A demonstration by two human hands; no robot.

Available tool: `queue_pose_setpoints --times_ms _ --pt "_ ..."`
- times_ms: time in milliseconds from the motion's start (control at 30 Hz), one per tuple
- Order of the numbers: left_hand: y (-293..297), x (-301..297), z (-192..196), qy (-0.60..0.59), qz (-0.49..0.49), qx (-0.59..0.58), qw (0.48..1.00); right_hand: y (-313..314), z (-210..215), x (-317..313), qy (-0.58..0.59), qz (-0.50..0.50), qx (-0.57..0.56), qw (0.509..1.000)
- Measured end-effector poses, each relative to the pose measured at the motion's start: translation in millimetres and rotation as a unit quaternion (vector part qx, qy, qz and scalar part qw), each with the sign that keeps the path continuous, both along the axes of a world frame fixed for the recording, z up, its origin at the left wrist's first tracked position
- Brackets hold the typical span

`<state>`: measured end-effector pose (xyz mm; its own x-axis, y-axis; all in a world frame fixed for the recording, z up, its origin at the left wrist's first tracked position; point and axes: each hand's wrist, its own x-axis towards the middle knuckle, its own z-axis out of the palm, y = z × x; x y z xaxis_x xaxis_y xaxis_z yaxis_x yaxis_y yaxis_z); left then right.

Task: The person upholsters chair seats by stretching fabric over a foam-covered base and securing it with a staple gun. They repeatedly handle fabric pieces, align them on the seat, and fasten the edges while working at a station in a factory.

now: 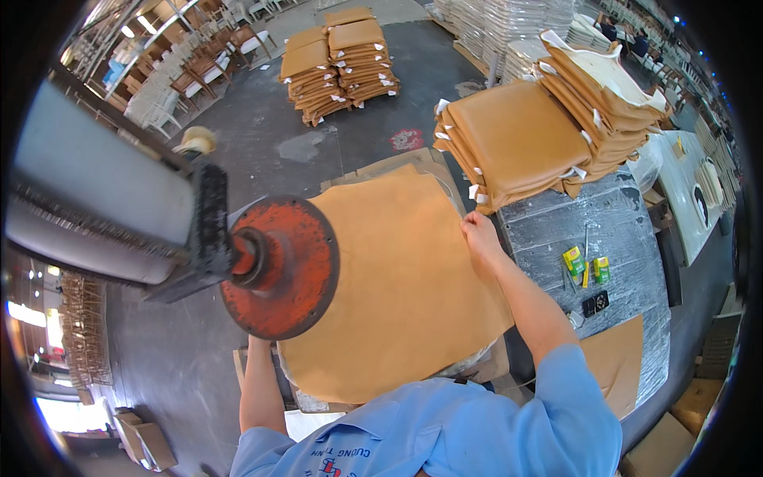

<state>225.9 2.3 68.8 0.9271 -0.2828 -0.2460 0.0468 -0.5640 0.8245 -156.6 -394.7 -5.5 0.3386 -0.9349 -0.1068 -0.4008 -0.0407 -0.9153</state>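
Tan leather sheet (405, 286) fills mid-frame, long axis running lower left to upper right. Left hand is hidden behind the red disc (280, 266), so can't tell its grip. Right hand (479, 233) pinches the sheet's upper-right edge, just below the cushion stack (524, 139) on the counter (620, 230).

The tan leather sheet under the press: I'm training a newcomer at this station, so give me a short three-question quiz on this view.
1. True or false: the right hand is at the far edge of the tan leather sheet.
2. What hides the left hand? A) the red press disc B) the stack of tan seat cushions C) a cardboard box
3. Which small things lie on the grey table right of the sheet?

Key: 1 true. 2 A. 3 Two small green-and-yellow boxes, with a small black item nearby.
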Motion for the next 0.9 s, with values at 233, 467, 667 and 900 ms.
queue_pose_setpoints --times_ms 233,467,667,900 --pt "30 -31 2 0.182 0.107 -0.141 0.967 -70 73 143 0.136 0.058 -0.198 0.969" --pt "67 -77 -31 0.315 0.223 -0.349 0.854 -29 145 198 -0.121 0.050 -0.241 0.962" --pt "78 -99 -44 0.326 0.244 -0.414 0.814 103 66 54 -0.009 0.215 0.128 0.968" --pt "58 -103 -35 0.364 0.242 -0.406 0.803 216 43 -21 0.090 0.228 0.424 0.872"
